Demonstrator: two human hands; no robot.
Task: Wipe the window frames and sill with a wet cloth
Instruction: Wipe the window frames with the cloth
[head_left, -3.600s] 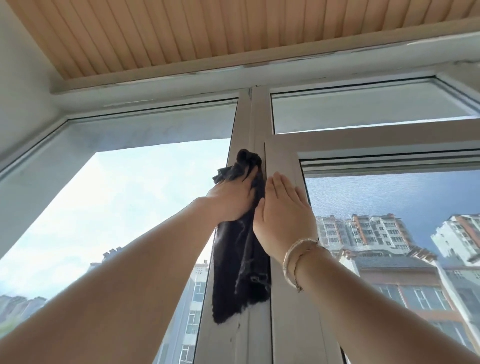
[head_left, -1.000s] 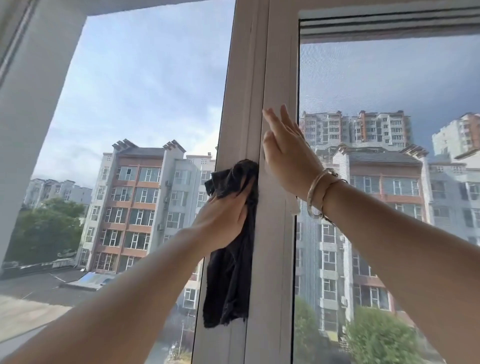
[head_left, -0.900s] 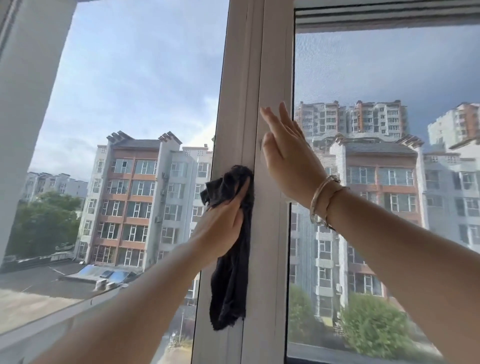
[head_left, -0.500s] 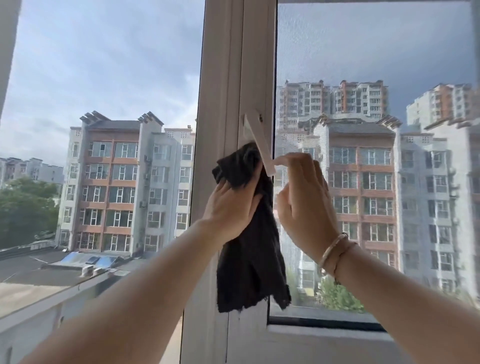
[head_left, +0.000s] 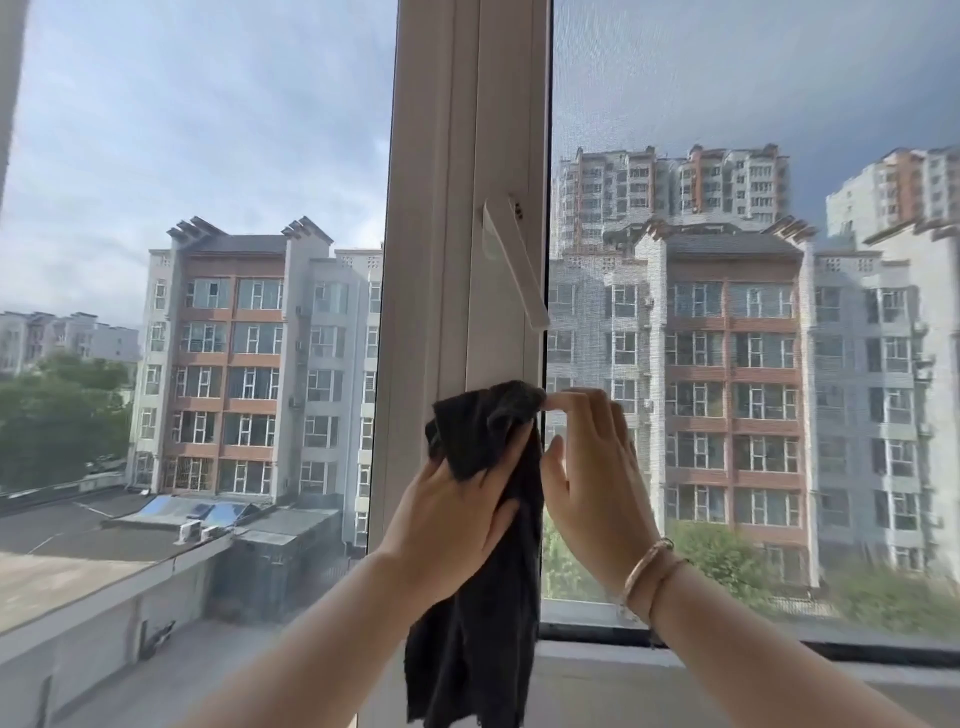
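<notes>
Two hands work at the white upright window frame (head_left: 467, 156) that splits the view. To its left is clear glass (head_left: 208, 156); to its right a fine mesh screen (head_left: 727, 104) greys the apartment blocks (head_left: 727, 338) behind it. A white lever handle (head_left: 511, 265) is mounted on the frame above the hands, slanting down and to the right, its free end reaching over the edge of the screen. It hangs just above the cloth, not touching it.

The dark cloth (head_left: 478, 597) is a soft, limp, charcoal fabric with ragged lower edges. Its long axis runs vertically along the frame: the bunched top is pressed against the frame face, and the rest hangs straight down past the wrist. The left hand (head_left: 452, 519) holds it, fingers curled round the upper folds and pushing them onto the frame. The right hand (head_left: 592, 478) sits just beside it at the frame's right edge, its fingers bent forward at the top with the tips meeting the cloth's upper corner; whether they pinch it or only touch it cannot be told. Thin bangles (head_left: 652, 571) circle that wrist. A pale sill (head_left: 779, 675) runs along the bottom right.
</notes>
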